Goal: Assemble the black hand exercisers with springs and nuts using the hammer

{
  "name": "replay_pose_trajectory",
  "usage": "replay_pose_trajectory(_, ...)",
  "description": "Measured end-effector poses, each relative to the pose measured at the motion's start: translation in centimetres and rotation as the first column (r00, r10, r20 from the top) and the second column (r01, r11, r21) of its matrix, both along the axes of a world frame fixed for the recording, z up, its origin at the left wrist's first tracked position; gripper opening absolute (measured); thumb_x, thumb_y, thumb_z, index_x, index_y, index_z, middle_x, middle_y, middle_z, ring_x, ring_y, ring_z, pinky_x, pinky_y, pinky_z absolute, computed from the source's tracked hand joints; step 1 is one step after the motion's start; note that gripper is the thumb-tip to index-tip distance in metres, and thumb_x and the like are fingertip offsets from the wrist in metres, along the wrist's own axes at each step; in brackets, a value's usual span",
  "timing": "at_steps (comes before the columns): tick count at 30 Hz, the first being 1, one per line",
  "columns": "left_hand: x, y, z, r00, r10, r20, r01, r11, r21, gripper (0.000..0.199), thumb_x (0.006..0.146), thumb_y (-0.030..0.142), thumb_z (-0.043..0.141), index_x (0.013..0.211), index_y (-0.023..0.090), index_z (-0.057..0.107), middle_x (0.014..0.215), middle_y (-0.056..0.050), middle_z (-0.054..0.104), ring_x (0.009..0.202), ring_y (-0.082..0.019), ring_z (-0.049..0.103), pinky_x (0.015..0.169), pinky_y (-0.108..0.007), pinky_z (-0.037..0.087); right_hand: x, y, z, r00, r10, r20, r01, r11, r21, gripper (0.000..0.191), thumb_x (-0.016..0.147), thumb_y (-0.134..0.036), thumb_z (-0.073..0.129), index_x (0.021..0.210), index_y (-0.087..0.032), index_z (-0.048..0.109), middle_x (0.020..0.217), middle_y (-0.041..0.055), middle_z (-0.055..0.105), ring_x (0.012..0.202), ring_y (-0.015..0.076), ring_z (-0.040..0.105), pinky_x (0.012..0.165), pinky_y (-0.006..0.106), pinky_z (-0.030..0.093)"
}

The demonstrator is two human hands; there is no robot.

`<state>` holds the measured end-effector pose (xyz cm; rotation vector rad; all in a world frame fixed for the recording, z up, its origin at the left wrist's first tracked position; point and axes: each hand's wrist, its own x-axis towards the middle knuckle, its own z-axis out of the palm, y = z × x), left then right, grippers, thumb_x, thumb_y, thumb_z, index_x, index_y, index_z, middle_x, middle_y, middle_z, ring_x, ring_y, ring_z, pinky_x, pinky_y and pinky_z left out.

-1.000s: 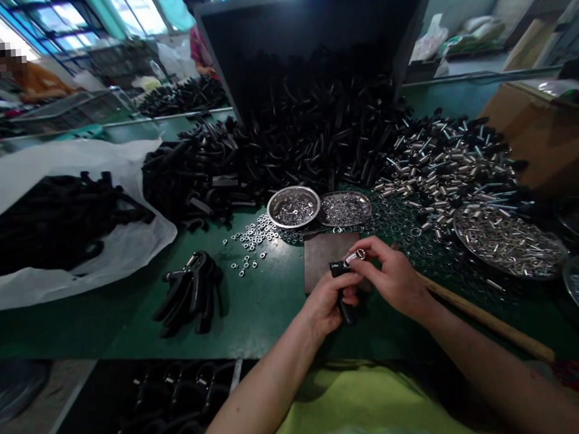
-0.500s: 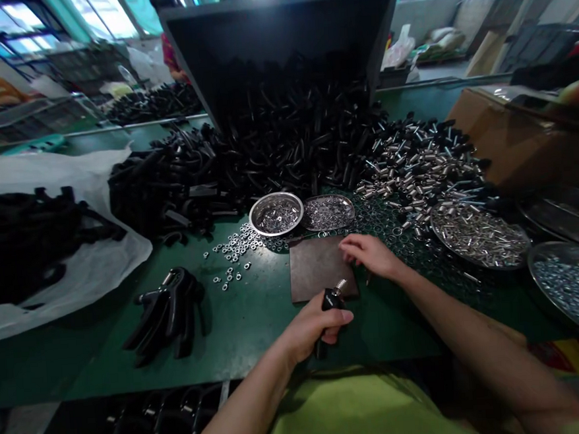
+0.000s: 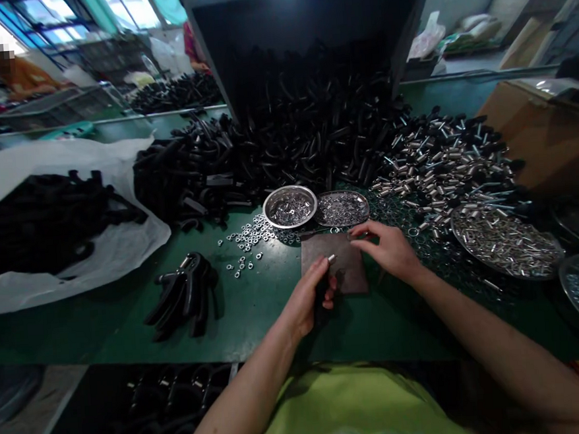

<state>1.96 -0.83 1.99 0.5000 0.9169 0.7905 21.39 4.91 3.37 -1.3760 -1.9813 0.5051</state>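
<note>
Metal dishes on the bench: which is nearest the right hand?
The shallow dish of small metal parts beyond the right hand; the deeper bowl sits further left, bigger trays further right.

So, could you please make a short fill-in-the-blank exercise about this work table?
The hand gripping the black part is the person's ____ one. The loose small nuts lie on a ____ mat. The round steel bowl stands to the ____ of the shallow dish.

Missing words: left; green; left.
</note>
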Motion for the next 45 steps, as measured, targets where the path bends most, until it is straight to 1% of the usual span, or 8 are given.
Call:
replay_pose_trajectory(7, 1.1, 0.3, 0.6, 0.995, -0.061, 0.076, 0.062, 0.998, -0.020, 0.052, 0.074, 0.068, 0.052, 0.084, 0.017, 0.052, 0.064, 0.003, 0.043, 0.047, -0.004, 0.036, 0.038, -0.012, 0.023, -3.5, -5.1, 1.4, 0.980, 0.200, -0.026, -0.187, 0.950, 0.249, 0.027, 0.081, -0.013, 0.059, 0.107, -0.021, 0.053, 0.095, 0.0057, 0.065, 0.090, 0.0185, 0.062, 0.079, 0.032, 0.051)
replay_pose_trajectory(13, 1.2, -0.5, 0.5, 0.998, -0.033, -0.057, 0.038, 0.996, 0.082, 0.045, 0.073, 0.058, 0.061, 0.093, 0.019, 0.053, 0.066, 0.004, 0.044, 0.050, -0.004, 0.039, 0.041, -0.012, 0.026, -3.5, -5.8, 0.7, 0.980, 0.195, 0.047, -0.201, 0.944, 0.263, 0.032, 0.082, -0.009, 0.054, 0.111, -0.021, 0.048, 0.094, 0.0072, 0.064, 0.089, 0.0211, 0.061, 0.077, 0.035, 0.052)
replay_pose_trajectory(20, 1.2, -1.0, 0.4, 0.973, -0.056, -0.223, 0.092, 0.983, 0.156, 0.045, 0.078, 0.059, 0.054, 0.100, 0.020, 0.055, 0.056, 0.007, 0.037, 0.045, -0.006, 0.034, 0.039, -0.014, 0.022, -4.0, -6.4, 0.4, 0.984, 0.145, -0.103, -0.132, 0.984, 0.121, 0.027, 0.080, -0.015, 0.058, 0.106, -0.020, 0.054, 0.095, 0.0064, 0.066, 0.088, 0.0189, 0.063, 0.080, 0.033, 0.050)
replay_pose_trajectory(25, 0.4, 0.0, -0.4, 0.983, -0.088, -0.158, 0.087, 0.996, -0.017, 0.048, 0.077, 0.065, 0.051, 0.076, 0.017, 0.048, 0.056, 0.006, 0.040, 0.040, -0.003, 0.028, 0.037, -0.015, 0.015, -1.2, 0.6, 1.8, 0.960, 0.280, 0.018, -0.268, 0.932, -0.246, 0.015, 0.083, -0.026, 0.058, 0.095, -0.023, 0.065, 0.088, -0.0011, 0.070, 0.081, 0.0132, 0.065, 0.073, 0.024, 0.049)
replay_pose_trajectory(28, -0.5, 0.6, -0.8, 0.993, -0.003, -0.120, 0.001, 1.000, -0.015, 0.046, 0.077, 0.061, 0.054, 0.073, 0.017, 0.043, 0.057, 0.006, 0.040, 0.042, -0.003, 0.028, 0.037, -0.015, 0.016, 2.4, 7.5, 2.0, 0.920, -0.076, 0.384, 0.127, 0.986, -0.107, 0.016, 0.087, -0.027, 0.053, 0.094, -0.022, 0.067, 0.093, 0.0010, 0.070, 0.088, 0.0141, 0.063, 0.080, 0.025, 0.045)
replay_pose_trajectory(33, -1.1, 1.1, -0.9, 0.993, 0.113, 0.023, -0.114, 0.993, 0.032, 0.038, 0.080, 0.054, 0.056, 0.084, 0.018, 0.045, 0.066, 0.004, 0.046, 0.046, -0.003, 0.034, 0.039, -0.014, 0.023, 7.5, 15.6, 1.6, 0.756, -0.384, 0.531, 0.414, 0.908, 0.066, 0.027, 0.087, -0.019, 0.049, 0.111, -0.012, 0.061, 0.114, 0.0197, 0.059, 0.107, 0.0262, 0.054, 0.083, 0.035, 0.042)
replay_pose_trajectory(39, -0.8, 2.2, -0.7, 0.971, 0.200, 0.132, -0.187, 0.976, -0.111, 0.042, 0.082, 0.060, 0.049, 0.084, 0.017, 0.049, 0.066, 0.002, 0.050, 0.045, -0.006, 0.039, 0.038, -0.016, 0.029, 8.5, 17.9, 0.6, 0.634, -0.444, 0.633, 0.487, 0.865, 0.119, 0.028, 0.089, -0.021, 0.046, 0.113, -0.015, 0.057, 0.102, 0.0180, 0.062, 0.092, 0.0235, 0.059, 0.075, 0.033, 0.042)
replay_pose_trajectory(45, -0.9, 3.2, -0.6, 0.908, 0.339, 0.246, -0.266, 0.920, -0.287, 0.029, 0.086, 0.040, 0.049, 0.073, 0.015, 0.051, 0.056, 0.002, 0.046, 0.043, -0.006, 0.039, 0.042, -0.018, 0.032, 8.5, 16.2, 1.9, 0.661, -0.456, 0.596, 0.440, 0.879, 0.185, 0.033, 0.087, -0.018, 0.041, 0.113, -0.005, 0.055, 0.108, 0.0239, 0.059, 0.098, 0.0304, 0.057, 0.079, 0.039, 0.042)
